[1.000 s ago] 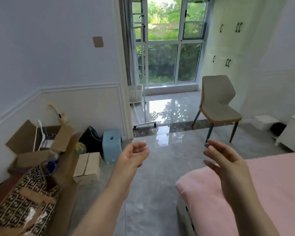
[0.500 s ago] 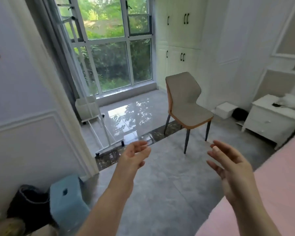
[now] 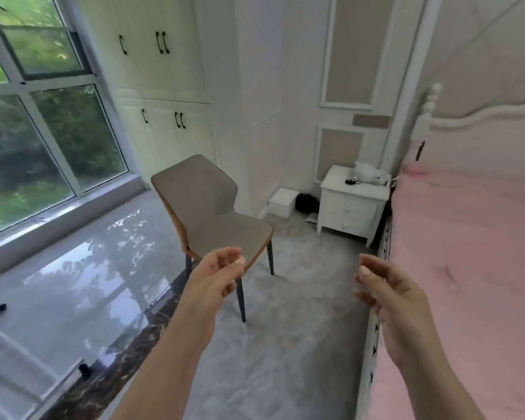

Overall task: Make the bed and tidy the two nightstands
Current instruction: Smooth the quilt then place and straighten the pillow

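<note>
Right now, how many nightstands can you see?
1. The white nightstand stands against the wall, left of the pink bed, beyond the chair. The second is out of view.

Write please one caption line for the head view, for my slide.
Both empty hands, left hand and right hand, raised before a grey chair, white nightstand and pink bed.

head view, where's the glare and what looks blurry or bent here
Head view: daylight from the window throws bright glare and tree reflections on the glossy floor; the pink bed and the items on the nightstand are smeared soft; the wide lens bends the wall panels and cupboards; both hands, left and right, stay fairly sharp.
</note>
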